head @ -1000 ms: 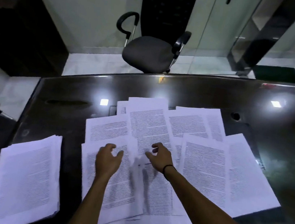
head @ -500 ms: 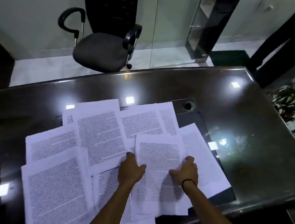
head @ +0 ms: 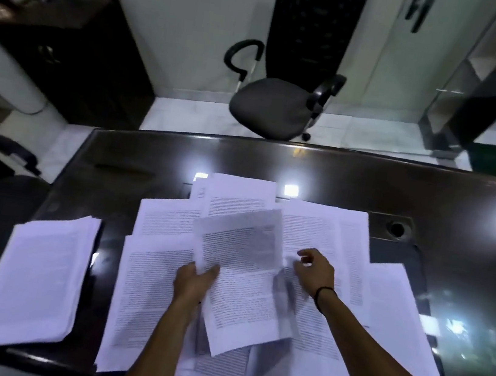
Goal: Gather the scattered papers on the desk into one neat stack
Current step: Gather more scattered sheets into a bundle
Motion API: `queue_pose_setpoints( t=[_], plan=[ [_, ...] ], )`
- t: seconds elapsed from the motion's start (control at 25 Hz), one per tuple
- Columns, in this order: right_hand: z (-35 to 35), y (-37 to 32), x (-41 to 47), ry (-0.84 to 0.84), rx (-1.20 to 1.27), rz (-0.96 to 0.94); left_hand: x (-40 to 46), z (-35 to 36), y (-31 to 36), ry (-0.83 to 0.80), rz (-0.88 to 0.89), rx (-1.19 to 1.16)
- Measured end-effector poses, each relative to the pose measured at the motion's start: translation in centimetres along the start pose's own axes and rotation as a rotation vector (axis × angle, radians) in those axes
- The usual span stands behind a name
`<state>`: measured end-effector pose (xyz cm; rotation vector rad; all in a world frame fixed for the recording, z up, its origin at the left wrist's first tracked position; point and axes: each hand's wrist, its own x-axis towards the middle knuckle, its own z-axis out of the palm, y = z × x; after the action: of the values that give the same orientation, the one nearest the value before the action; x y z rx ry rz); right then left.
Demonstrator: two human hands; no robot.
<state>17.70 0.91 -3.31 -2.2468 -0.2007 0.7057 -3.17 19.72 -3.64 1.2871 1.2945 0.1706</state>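
Chair (head: pixel 278 109) behind desk (head: pixel 352 183), papers (head: pixel 322 236) btwn

White papers (head: pixel 159 287) with black printed lines, glossy dark-brown desk (head: pixel 352 183), grey-seated black chair (head: pixel 272 105)

From my feed the desk (head: pixel 368 185) is dark with a really glossy, smooth top that mirrors the ceiling lights as bright patches. The scattered sheets (head: pixel 323 230) are plain white matt printed paper, and so is the stack (head: pixel 39 279) at the left. The one sheet (head: pixel 240 276) the left hand (head: pixel 193 282) pinches looks thin and bends a bit. The right hand (head: pixel 314 273) has a thin black band at the wrist; material, can't tell. The chair (head: pixel 271 105) behind has a matt dark cloth-looking seat and shiny black plastic-looking armrests.
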Motion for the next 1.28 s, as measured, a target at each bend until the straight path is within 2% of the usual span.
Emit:
queue_pose_setpoints(
  t=[0.16,0.28,0.4,0.52,0.68,0.8,0.92,1.04,1.16,1.28],
  plan=[
    [7.7,-6.0,1.4,-0.061,-0.263,-0.068,-0.9,-8.7,-1.1,0.179,-0.084,-0.193],
    [10.7,-8.3,1.5,-0.048,-0.371,0.017,-1.0,-12.6,-2.1,0.216,-0.109,-0.234],
    [11.4,-8.6,2.4,-0.054,-0.157,0.116,-0.6,-14.1,-2.4,0.212,-0.114,-0.239],
    [9.8,-7.9,3.4,-0.032,-0.047,0.062,0.3,-14.2,-2.2,0.184,-0.087,-0.253],
    [4.8,-6.9,4.3,-0.058,0.028,0.034,1.6,-14.1,-0.4,0.133,-0.019,-0.246],
    [-0.2,-6.7,4.5,-0.025,0.230,-0.018,2.6,-14.5,1.9,0.122,0.064,-0.193],
    [-3.4,-7.4,3.6,-0.111,0.328,-0.068,3.5,-14.9,4.1,0.096,0.150,-0.117],
    [-3.4,-8.6,1.7,-0.286,0.388,-0.113,3.5,-13.8,6.7,0.005,0.213,-0.075],
    [0.0,-10.4,-1.3,-0.412,0.323,-0.179,2.5,-12.1,8.4,-0.154,0.161,-0.127],
    [5.2,-11.3,-3.2,-0.535,0.202,-0.207,0.8,-12.0,7.9,-0.189,0.066,-0.192]
  ],
)
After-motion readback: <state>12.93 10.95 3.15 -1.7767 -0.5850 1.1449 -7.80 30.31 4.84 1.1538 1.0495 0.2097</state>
